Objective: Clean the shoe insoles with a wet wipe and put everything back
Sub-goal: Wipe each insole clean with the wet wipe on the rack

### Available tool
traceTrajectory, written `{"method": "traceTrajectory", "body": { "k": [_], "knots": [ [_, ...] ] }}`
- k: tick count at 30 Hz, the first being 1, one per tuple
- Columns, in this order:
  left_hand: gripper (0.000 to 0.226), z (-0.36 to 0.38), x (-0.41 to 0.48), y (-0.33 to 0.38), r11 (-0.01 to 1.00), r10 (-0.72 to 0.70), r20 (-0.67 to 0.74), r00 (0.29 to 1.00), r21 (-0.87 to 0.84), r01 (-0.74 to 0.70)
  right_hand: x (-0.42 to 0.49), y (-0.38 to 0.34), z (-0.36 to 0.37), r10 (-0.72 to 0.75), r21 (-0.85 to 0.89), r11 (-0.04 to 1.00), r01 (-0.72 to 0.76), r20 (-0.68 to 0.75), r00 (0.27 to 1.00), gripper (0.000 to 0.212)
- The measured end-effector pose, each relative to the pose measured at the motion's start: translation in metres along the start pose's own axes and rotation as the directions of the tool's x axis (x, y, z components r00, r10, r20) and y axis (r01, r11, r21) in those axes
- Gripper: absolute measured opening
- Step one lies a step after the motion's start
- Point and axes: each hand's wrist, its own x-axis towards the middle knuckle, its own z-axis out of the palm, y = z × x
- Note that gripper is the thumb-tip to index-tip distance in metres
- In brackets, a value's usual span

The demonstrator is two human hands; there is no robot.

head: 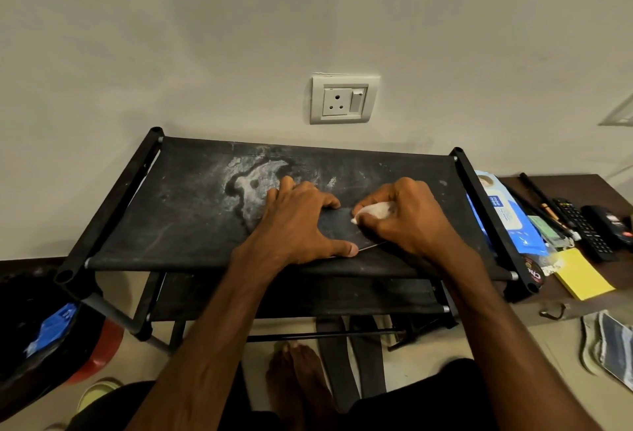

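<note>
A dark insole lies flat on the top fabric shelf of a black shoe rack. My left hand presses down on the insole's left part, fingers spread, thumb along its near edge. My right hand grips a crumpled white wet wipe and holds it against the insole's right end. The blue wet-wipe pack lies just right of the rack. Most of the insole is hidden under my hands.
A wall with a socket stands behind the rack. On the brown surface to the right lie a yellow notepad, remotes and pens. A shoe sits on the floor at right, a black bag at left, my feet below.
</note>
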Motion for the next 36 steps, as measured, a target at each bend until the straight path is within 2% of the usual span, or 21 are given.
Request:
{"method": "traceTrajectory", "body": {
  "k": [3,9,15,17,21,23,26,28,32,36],
  "knots": [
    [0.087,0.000,0.000,-0.002,1.000,-0.005,-0.004,1.000,-0.009,0.005,0.007,-0.003,0.007,-0.002,-0.027,1.000,0.002,0.006,1.000,0.008],
    [0.092,0.001,0.000,-0.002,1.000,-0.002,-0.009,1.000,-0.010,0.002,-0.013,-0.012,-0.011,-0.103,0.048,0.994,0.094,0.257,0.961,0.016],
    [0.091,0.002,0.001,-0.004,1.000,-0.001,-0.001,1.000,0.015,0.001,-0.002,0.004,-0.010,0.025,-0.071,0.997,-0.019,0.082,0.996,0.011],
    [0.093,0.003,0.001,-0.004,1.000,0.005,0.001,1.000,0.023,-0.005,-0.003,-0.002,-0.006,0.004,-0.080,0.997,0.003,0.095,0.995,0.015],
    [0.097,0.003,0.002,-0.006,0.999,0.009,0.001,1.000,0.035,-0.009,-0.007,-0.016,0.000,-0.078,-0.052,0.995,0.090,0.207,0.975,0.019],
    [0.098,0.004,0.002,-0.006,1.000,0.011,-0.003,1.000,0.029,-0.011,-0.005,-0.012,-0.003,-0.069,-0.058,0.995,0.080,0.174,0.982,0.018],
    [0.095,0.004,0.002,-0.006,1.000,0.008,-0.005,1.000,0.028,-0.007,-0.003,-0.002,-0.008,0.023,-0.075,0.997,-0.016,0.088,0.996,0.017],
    [0.095,0.004,0.002,-0.006,1.000,0.007,-0.002,1.000,0.029,-0.007,-0.004,-0.005,-0.006,0.033,-0.090,0.996,-0.025,0.084,0.996,0.017],
    [0.098,0.004,0.003,-0.006,0.999,0.009,0.001,1.000,0.035,-0.009,-0.008,-0.020,0.003,-0.101,-0.011,0.994,0.105,0.215,0.971,0.017],
    [0.096,0.003,0.001,-0.006,0.999,0.004,0.003,1.000,0.032,-0.004,-0.002,-0.001,-0.013,0.022,-0.089,0.996,-0.013,0.097,0.995,0.020]
  ]
}}
